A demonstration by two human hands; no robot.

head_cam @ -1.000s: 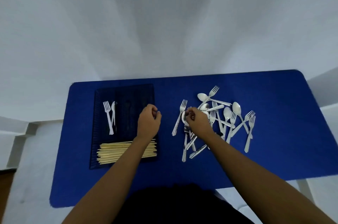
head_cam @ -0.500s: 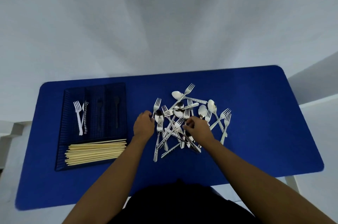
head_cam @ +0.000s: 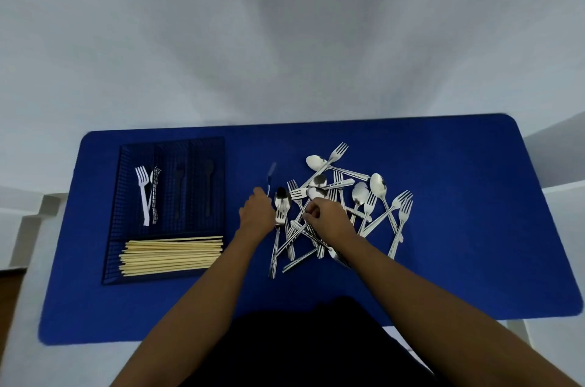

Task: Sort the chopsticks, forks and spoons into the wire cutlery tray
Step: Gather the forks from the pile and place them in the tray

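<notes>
Left hand (head_cam: 256, 217): fingers curled, gripping the lower end of a thin utensil (head_cam: 271, 176) that rises from the fist toward the far edge of the desk (head_cam: 474, 244). The piece is blurred and its kind cannot be told. This hand sits at the left margin of the pile (head_cam: 361, 193), just beside a spoon.

Right hand (head_cam: 329, 220): fingers curled down into the middle of the pile. Whether they pinch a piece cannot be told.

Pile: loose metal forks and spoons, crossed over one another on the blue desk, right of centre.

Wire tray (head_cam: 111, 228): on the left part of the desk, apart from the pile. Its long near compartment holds the chopsticks (head_cam: 171, 255), laid crosswise in a bundle. The far-left compartment holds a pale fork (head_cam: 144, 200), tines away from the person, with a second slim piece just beside it. Each of the other two far compartments shows one dark long shape, too dim to identify
</notes>
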